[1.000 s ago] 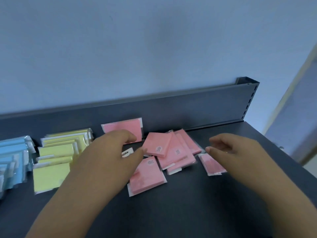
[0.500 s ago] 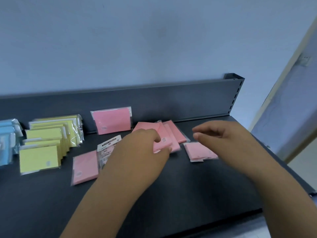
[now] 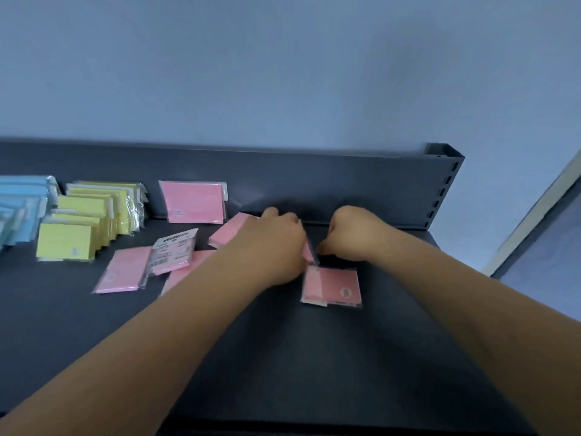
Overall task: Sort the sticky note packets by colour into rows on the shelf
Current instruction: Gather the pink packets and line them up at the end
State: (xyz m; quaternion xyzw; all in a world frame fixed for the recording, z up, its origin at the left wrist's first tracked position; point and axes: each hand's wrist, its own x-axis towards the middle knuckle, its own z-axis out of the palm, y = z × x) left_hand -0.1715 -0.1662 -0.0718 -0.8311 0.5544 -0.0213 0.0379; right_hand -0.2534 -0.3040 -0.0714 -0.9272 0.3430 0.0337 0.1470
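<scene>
Both of your grips are sitting close together over the dark shelf (image 3: 314, 357), to the right of the upright pink packet (image 3: 193, 201) that is leaning against the shelf's back panel (image 3: 361, 177). Your left grip (image 3: 276, 243) is lying knuckles-up, its fingers curling round a small stack of pink packets (image 3: 226, 235). That stack is sitting just right of the upright pink packet and a little nearer you, with a pink edge poking out on each side of the hand. Your right grip (image 3: 355, 234) is bunching into a curl farther right of the upright pink packet, with its fingertips turning down beside the stack's right edge. Whether it is pinching the wrapper or only touching it cannot be told. One loose pink packet (image 3: 330, 286) is lying flat, right of the upright pink packet and nearer you than both grips, and its small round label is facing up.

Nearer you than the upright pink packet and slightly left of it, a printed-side-up packet (image 3: 173, 250) is resting across a flat pink packet (image 3: 122, 272). Another pink packet (image 3: 185, 272) is showing partly from under your left forearm. Left of the upright pink packet, the yellow packets (image 3: 91, 215) are standing in an overlapping row. Farther left, the blue packets (image 3: 22, 209) are standing the same way at the edge of view.
</scene>
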